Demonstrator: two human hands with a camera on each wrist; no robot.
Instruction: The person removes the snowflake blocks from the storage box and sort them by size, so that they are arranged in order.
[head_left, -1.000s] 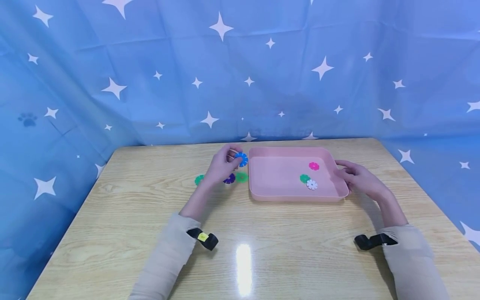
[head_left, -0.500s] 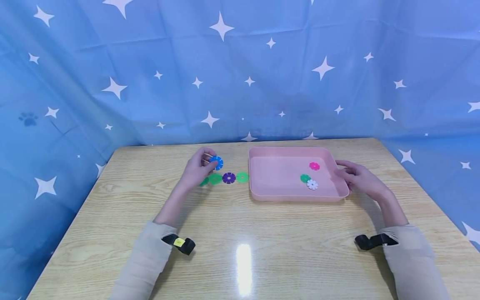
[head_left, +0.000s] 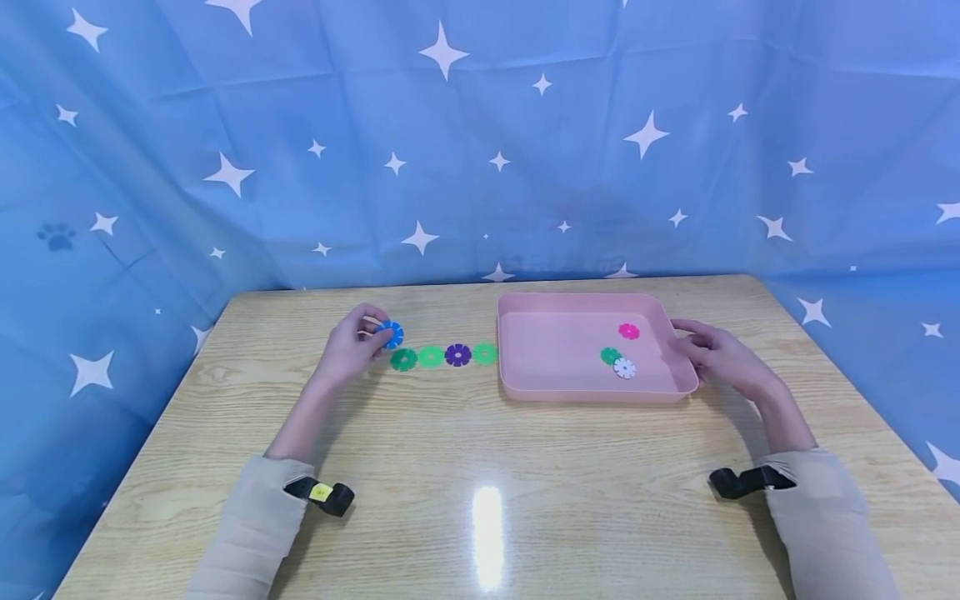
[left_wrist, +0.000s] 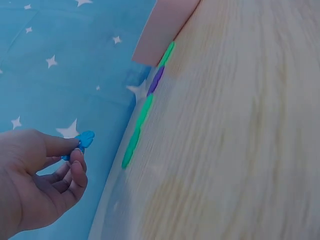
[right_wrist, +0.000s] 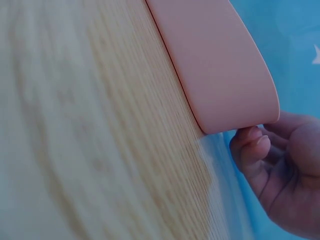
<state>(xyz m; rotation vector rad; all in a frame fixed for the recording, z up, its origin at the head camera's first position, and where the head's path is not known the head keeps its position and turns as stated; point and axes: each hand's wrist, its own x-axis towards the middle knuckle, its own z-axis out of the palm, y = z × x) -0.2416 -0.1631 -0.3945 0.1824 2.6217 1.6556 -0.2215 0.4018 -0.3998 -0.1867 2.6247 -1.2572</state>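
Note:
Between thumb and fingers, my left hand pinches a blue snowflake disc, held above the table. Just below and to the right of it, a row of notched discs lies flat: a dark green disc, a light green disc, a purple disc and another light green disc beside the tray. My right hand grips the right wall of the pink tray. Inside that tray lie a pink disc, a green disc and a white disc overlapping the green one.
The wooden table extends in front of the tray and the row. A blue star-patterned curtain hangs behind its far edge. Black wrist straps sit on both sleeves.
My left hand has carried the blue disc leftward from beside the tray, past the row's left end, uncovering the green discs there. The right hand and tray have stayed put.

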